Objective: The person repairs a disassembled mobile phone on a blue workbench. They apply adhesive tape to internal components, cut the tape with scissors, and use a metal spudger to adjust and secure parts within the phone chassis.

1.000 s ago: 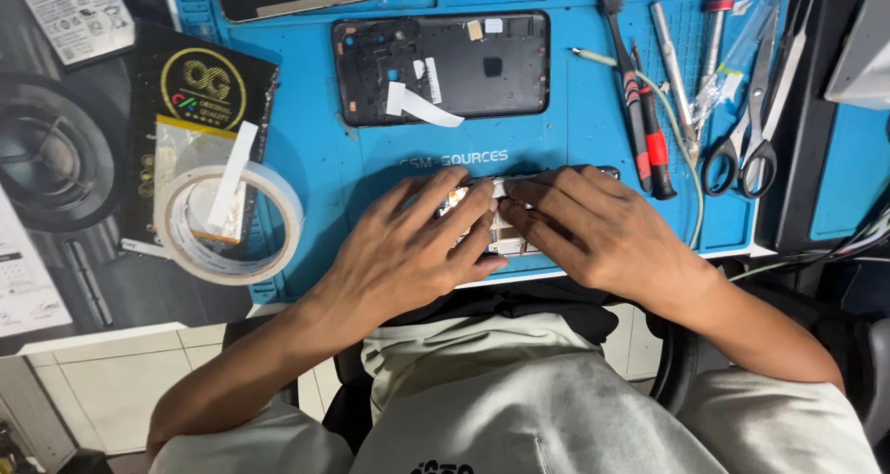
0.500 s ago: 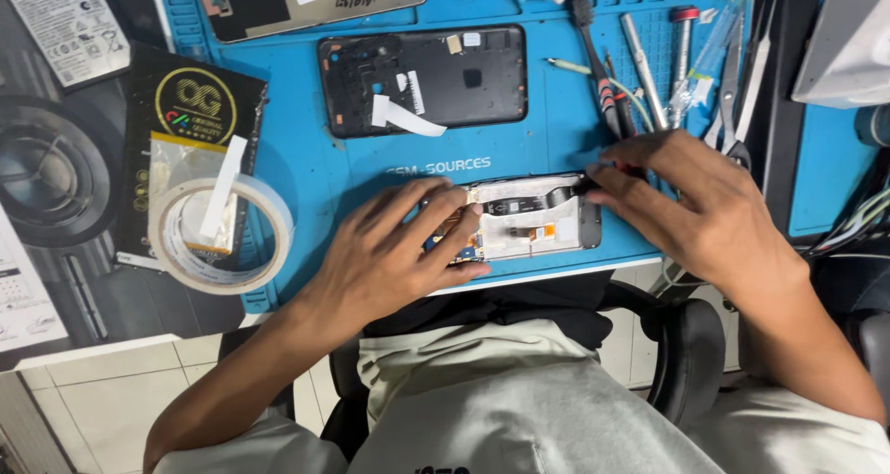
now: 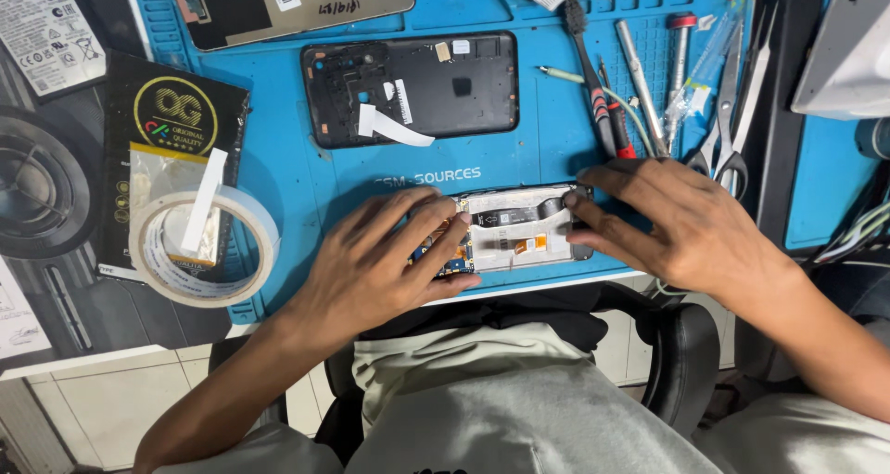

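Two hands: both on one opened phone at near edge of blue mat, center frame.
Far left: dark poster-like sheet (image 3: pixel 42 205) under black packet (image 3: pixel 171 121) w/ round yellow logo.
Tape roll (image 3: pixel 204 247): clear/white, lies flat partly on black packet, partly on mat's left edge; loose white strip across its hole.
Mat (image 3: pixel 306 186): blue work mat, covers most of bench.
Top left of mat: phone panel (image 3: pixel 297 1) w/ grey back and stickers, lying tilted.
Black back cover (image 3: pixel 413 89): mid-mat, inside facing up, white strip stuck on it, well apart from hands.
L hand (image 3: pixel 385 261): palm down, fingers spread apart, fingertips pressing on left end of opened phone; not wrapped around it.
Opened phone (image 3: pixel 514 228): lies flat, long side along mat's near edge, between the two hands; silver inner plate, black flex strip across, orange and blue bits showing near L fingers.
R hand (image 3: pixel 681 224): palm down, fingers slightly spread, tips touching right end and top right corner of phone; pinch or just press, can't tell.
Tools right of cover: red/black screwdriver (image 3: pixel 598 84), metal drivers (image 3: pixel 640 75), scissors (image 3: pixel 732 112), all just beyond R hand.
Far right: white/grey device (image 3: pixel 848 47) on bench edge.
Bottom: grey shirt (image 3: pixel 482 409), black chair edge (image 3: pixel 686 363).
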